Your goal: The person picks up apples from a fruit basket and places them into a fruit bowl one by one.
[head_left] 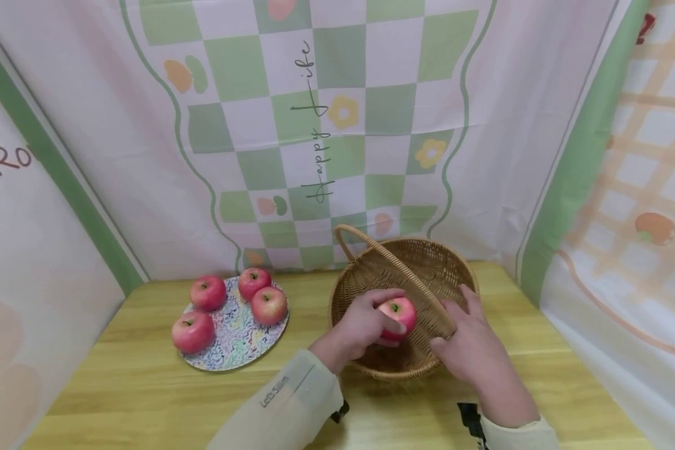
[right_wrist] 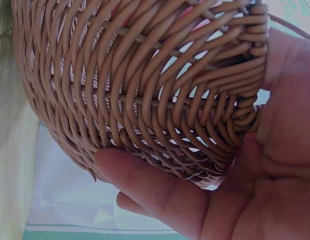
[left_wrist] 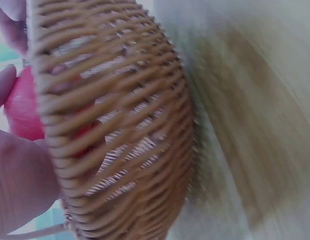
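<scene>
A red apple [head_left: 402, 312] is held in my left hand [head_left: 360, 325], over the inside of a round wicker basket [head_left: 340, 294]. Thumb and fingers curve round the fruit; in the left wrist view the red apple [left_wrist: 23, 112] shows beside the basket's woven wall [left_wrist: 119, 120]. My right hand [head_left: 478, 344] grips the basket's rim at its right side, where the arched handle [head_left: 394, 259] joins. From the right wrist, fingers [right_wrist: 155, 185] lie against the outside of the weave [right_wrist: 139, 90], and the thumb's tip is hidden behind the rim.
Left of the basket, a round plate [head_left: 236, 350] with a colourful speckled pattern bears several red apples [head_left: 194, 332]. Both stand on a wood-grain table [head_left: 146, 387]. Printed cloth [head_left: 337, 125] hangs behind the table, with more at both sides.
</scene>
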A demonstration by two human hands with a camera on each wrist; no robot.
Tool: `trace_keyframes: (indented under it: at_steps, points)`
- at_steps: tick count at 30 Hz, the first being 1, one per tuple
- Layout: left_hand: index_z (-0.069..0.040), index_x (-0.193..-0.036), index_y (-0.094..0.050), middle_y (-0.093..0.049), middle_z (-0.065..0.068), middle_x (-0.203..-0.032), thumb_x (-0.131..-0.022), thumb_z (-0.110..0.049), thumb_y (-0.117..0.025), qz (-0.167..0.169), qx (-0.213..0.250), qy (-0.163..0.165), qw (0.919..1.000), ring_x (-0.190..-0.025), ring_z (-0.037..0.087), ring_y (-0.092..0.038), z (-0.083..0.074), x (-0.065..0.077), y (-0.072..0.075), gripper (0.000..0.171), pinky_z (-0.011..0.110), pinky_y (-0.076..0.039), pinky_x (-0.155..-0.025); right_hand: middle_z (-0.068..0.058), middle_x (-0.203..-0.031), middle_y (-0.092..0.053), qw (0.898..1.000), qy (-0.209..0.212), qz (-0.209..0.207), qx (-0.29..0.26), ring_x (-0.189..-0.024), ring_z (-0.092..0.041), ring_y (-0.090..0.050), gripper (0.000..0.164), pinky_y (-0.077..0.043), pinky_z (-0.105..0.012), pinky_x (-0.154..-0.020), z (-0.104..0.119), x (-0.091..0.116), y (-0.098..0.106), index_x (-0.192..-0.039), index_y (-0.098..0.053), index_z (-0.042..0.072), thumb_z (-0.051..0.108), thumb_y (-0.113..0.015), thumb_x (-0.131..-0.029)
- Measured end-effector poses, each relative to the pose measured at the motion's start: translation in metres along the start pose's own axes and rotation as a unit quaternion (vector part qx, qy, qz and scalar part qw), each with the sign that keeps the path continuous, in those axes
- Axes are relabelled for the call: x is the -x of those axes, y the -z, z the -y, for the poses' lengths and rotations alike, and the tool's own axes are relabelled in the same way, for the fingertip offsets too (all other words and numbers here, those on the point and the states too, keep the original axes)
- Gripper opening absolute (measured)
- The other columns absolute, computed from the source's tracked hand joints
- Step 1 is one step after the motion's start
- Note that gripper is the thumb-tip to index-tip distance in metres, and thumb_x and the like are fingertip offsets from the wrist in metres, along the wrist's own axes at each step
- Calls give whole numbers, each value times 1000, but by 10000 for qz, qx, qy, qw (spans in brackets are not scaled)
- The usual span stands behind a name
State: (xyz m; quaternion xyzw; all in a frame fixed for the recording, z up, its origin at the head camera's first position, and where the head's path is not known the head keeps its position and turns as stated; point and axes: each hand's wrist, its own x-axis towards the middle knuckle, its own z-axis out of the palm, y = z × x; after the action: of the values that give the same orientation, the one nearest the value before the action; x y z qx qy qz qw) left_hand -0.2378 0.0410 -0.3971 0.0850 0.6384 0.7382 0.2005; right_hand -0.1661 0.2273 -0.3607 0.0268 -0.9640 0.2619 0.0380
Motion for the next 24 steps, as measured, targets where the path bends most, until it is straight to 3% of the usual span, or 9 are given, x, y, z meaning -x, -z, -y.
trace_keyframes:
  at_steps: [5, 12, 14, 19, 24]
  points:
    - [-24, -122, -71, -43, -1, -140, -76, 16, -73, 20, 11, -34, 10000, -88, 28, -65, -9, 9, -2, 60, 44, -61, -66, -27, -160, 5, 10000, -5, 16, -1, -122, -62, -41, 77, -46, -68, -88, 0, 0, 1, -150, -38, 0, 17, -71, -83]
    - [-22, -122, -71, -61, 8, -120, -74, 15, -71, 319, 202, 193, 9991, -90, 29, -65, -20, 36, 5, 61, 43, -61, -63, -28, -160, 5, 10000, -7, -4, 22, -123, -62, -39, 78, -43, -69, -90, 0, 0, 1, -149, -38, -4, 18, -72, -82]
    - [-20, -125, -70, -60, 9, -121, -74, 15, -70, 449, 258, 211, 9984, -92, 29, -65, -24, 46, 10, 62, 43, -61, -63, -29, -160, 4, 10000, 5, -33, 22, -122, -62, -39, 77, -43, -70, -91, 0, 0, 1, -148, -39, -4, 18, -72, -82]
    - [-12, -133, -65, -56, 15, -126, -72, 16, -67, 631, 364, 98, 9973, -98, 32, -62, -32, 74, 28, 68, 41, -61, -65, -27, -160, 7, 10000, -22, 16, -7, -121, -62, -40, 78, -44, -69, -89, 0, 0, 1, -149, -38, -3, 20, -73, -84]
    - [-6, -139, -58, -53, 18, -131, -69, 13, -68, 502, 329, -150, 9981, -98, 33, -63, -30, 109, 62, 73, 44, -60, -70, -26, -161, 9, 9999, -50, 79, -59, -120, -61, -43, 78, -49, -64, -85, 0, 1, 0, -150, -36, -3, 19, -72, -85]
